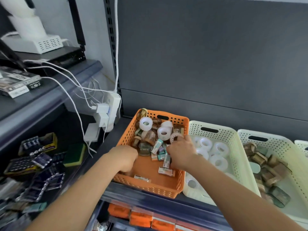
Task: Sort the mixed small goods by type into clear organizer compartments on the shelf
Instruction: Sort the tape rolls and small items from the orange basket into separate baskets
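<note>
An orange perforated basket [150, 186] on the shelf holds mixed goods: white tape rolls [146, 123], brown clip-like pieces [149, 137] and small boxed packets [165, 171]. My left hand [125, 160] is inside the basket at its left wall, fingers curled downward; whether it holds anything is hidden. My right hand [180, 153] reaches into the basket's right side, its fingers closed around a white tape roll [175, 137] and over small packets. To the right, a cream basket [215, 128] holds white tape rolls, and another cream basket [268, 136] holds brown pieces.
White chargers and cables [103, 114] hang on the shelf post at left. The left shelving unit carries battery packs [39, 161] and a green sponge [75, 155]. Orange packs [140, 219] sit on the shelf below. A dark back panel [208, 64] rises behind the baskets.
</note>
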